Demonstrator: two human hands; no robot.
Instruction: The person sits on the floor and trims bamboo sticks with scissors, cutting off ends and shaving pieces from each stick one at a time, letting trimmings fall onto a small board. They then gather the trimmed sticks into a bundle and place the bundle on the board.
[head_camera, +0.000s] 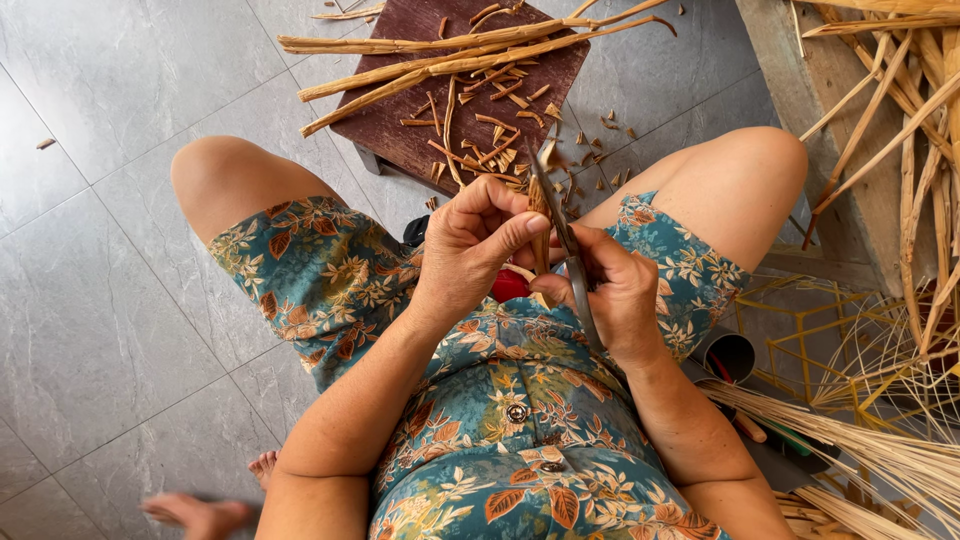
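The left hand (470, 245) pinches a short brown strip (540, 225) between thumb and bent fingers, holding it upright above the lap. The right hand (610, 290) is closed around a knife (565, 235), fingers wrapped on the lower part of it, the thin grey blade running up alongside the strip and seeming to touch it. Something red (508, 285) shows between the two hands; I cannot tell what it is.

The main risk, as I judge it, is the blade so close to the left thumb and fingertips. If the strip splits suddenly or the blade skids off a hard fibre, the edge could run into the thumb pressed on the strip. The strip is short, so there is little room for the pinching fingers to stay away from the edge. The work is also held right over the bare thighs, so a slip downward could reach a leg.

A weak pinch could let the strip twist and the cut wander, spoiling the piece or dropping it to the floor (120, 250).

Ahead of the knees, a dark wooden stool (400, 130) carries long strips (430, 55) across its far edge and many chips (500, 140) near its front corner. More cane (900, 120) is piled at the right, and a cup (730, 352) of tools stands beside the right thigh.
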